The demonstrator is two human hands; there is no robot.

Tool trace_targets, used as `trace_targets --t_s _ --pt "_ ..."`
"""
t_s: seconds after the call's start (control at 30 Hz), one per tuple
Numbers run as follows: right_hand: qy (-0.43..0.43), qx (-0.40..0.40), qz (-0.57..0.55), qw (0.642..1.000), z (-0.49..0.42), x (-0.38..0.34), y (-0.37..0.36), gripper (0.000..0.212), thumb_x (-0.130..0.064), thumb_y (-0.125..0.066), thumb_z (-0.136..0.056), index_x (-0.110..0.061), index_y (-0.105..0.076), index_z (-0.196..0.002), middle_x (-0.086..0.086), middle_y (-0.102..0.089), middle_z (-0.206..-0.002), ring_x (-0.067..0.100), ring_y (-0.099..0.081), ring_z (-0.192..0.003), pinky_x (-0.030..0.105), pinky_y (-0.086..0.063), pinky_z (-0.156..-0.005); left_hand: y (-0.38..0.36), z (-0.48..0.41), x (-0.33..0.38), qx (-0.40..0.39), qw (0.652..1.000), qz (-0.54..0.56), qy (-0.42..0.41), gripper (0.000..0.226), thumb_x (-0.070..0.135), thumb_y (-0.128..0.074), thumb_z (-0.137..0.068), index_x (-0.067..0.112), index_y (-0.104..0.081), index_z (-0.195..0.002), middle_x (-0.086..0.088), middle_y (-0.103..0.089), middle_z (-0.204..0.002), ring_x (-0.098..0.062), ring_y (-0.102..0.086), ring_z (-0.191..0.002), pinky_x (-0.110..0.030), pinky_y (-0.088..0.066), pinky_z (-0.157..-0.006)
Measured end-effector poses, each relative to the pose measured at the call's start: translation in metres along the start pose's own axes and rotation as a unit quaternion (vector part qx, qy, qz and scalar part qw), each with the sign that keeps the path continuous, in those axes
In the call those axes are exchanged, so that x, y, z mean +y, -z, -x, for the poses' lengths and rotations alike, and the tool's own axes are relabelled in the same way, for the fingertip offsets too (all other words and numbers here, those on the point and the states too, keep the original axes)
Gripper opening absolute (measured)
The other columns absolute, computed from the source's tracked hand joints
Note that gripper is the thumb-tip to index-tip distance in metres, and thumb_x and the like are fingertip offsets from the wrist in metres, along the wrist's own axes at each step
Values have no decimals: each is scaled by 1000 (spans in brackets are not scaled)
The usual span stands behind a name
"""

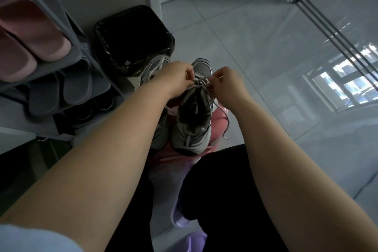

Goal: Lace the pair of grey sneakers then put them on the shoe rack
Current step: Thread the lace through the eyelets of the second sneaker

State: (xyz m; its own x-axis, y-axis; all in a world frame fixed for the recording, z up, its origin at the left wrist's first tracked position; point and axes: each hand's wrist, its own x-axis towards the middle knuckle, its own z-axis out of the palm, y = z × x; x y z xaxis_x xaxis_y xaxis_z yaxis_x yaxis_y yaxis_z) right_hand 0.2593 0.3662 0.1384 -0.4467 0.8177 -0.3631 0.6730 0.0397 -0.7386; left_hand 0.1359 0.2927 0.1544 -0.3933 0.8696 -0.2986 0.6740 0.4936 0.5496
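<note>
Two grey sneakers stand side by side on a pink stool (218, 129) in front of me. The right sneaker (194, 120) faces away, its opening towards me. Over its lace area my left hand (176, 77) and my right hand (227, 84) each pinch the grey lace (201, 82). One loose lace end (226, 127) hangs down the sneaker's right side. The left sneaker (155, 67) is mostly hidden under my left forearm; its toe and laces show. The grey shoe rack (81, 55) stands at the left.
The rack holds pink slippers (30, 32) on an upper shelf, grey slippers (61, 90) below and dark shoes lower down. A black-lined bin (133, 37) stands behind the sneakers. Glossy pale floor tiles (266, 47) spread to the right. My dark-trousered legs are below.
</note>
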Motion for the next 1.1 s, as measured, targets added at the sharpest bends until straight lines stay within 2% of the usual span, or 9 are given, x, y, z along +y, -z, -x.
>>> trace_targets --t_s 0.1,0.2,0.3,0.43,0.6,0.67,0.8,0.97,1.1 --pt "-10 9 -25 1000 -4 4 -2 13 -26 -51 -82 -28 -43 -72 18 -68 -92 37 -64 -89 53 -52 -82 -1 -1 1 28 999 -14 8 11 18 -47 -95 14 -55 -103 0 -52 -97 -14 -46 -88 -28 -32 -73" --pt "-24 -2 -12 1000 1 1 7 15 -24 -66 -78 -21 -55 -69 15 -70 -84 33 -66 -82 48 -54 -80 -1 -2 -1 33 999 -3 16 8 18 -40 -98 14 -47 -100 -1 -53 -95 -17 -47 -85 -31 -34 -72" --pt "-13 -28 18 999 7 0 12 14 -22 -73 -76 -13 -66 -68 15 -67 -78 27 -62 -75 38 -51 -72 1 -2 -1 31 999 14 13 3 19 -48 -94 18 -48 -91 -2 -62 -95 -19 -56 -85 -35 -46 -77" --pt "-32 -19 -27 999 5 -2 9 21 -19 -58 -86 -17 -52 -66 18 -68 -81 36 -67 -83 50 -54 -83 1 0 2 18 1000 -8 9 11 24 -63 -86 14 -63 -92 -1 -59 -90 -16 -52 -84 -27 -39 -75" --pt "-83 -25 -164 983 5 -9 13 32 -15 -30 -101 -9 -40 -71 14 -58 -67 18 -60 -50 24 -52 -49 -1 -4 0 50 997 15 50 15 18 -46 -96 7 -50 -105 -12 -61 -109 -25 -58 -95 -31 -39 -74" --pt "-79 -34 -162 983 6 -7 13 32 -21 -38 -99 -9 -46 -71 12 -61 -68 18 -60 -56 24 -52 -54 0 -3 -1 63 997 12 50 15 17 -46 -95 8 -48 -107 -11 -60 -107 -23 -55 -92 -32 -38 -73" --pt "-21 -35 7 999 5 1 13 29 -25 -65 -83 4 -63 -79 17 -65 -79 24 -59 -72 39 -51 -72 4 0 2 63 998 13 22 30 17 -68 -82 12 -50 -105 -4 -60 -96 -19 -53 -90 -31 -40 -75" --pt "-144 -17 -276 950 6 -7 22 28 -20 -33 -101 -4 -42 -80 21 -61 -73 22 -63 -56 30 -56 -60 17 2 -8 83 996 9 36 30 17 -71 -78 17 -50 -100 -3 -65 -93 -22 -59 -91 -39 -48 -83" --pt "-114 -3 -186 976 1 0 26 35 -36 -41 -98 -5 -50 -83 16 -65 -79 26 -63 -68 35 -54 -71 26 0 -17 110 993 27 40 27 18 -65 -79 21 -47 -98 0 -64 -91 -24 -56 -99 -44 -46 -90"
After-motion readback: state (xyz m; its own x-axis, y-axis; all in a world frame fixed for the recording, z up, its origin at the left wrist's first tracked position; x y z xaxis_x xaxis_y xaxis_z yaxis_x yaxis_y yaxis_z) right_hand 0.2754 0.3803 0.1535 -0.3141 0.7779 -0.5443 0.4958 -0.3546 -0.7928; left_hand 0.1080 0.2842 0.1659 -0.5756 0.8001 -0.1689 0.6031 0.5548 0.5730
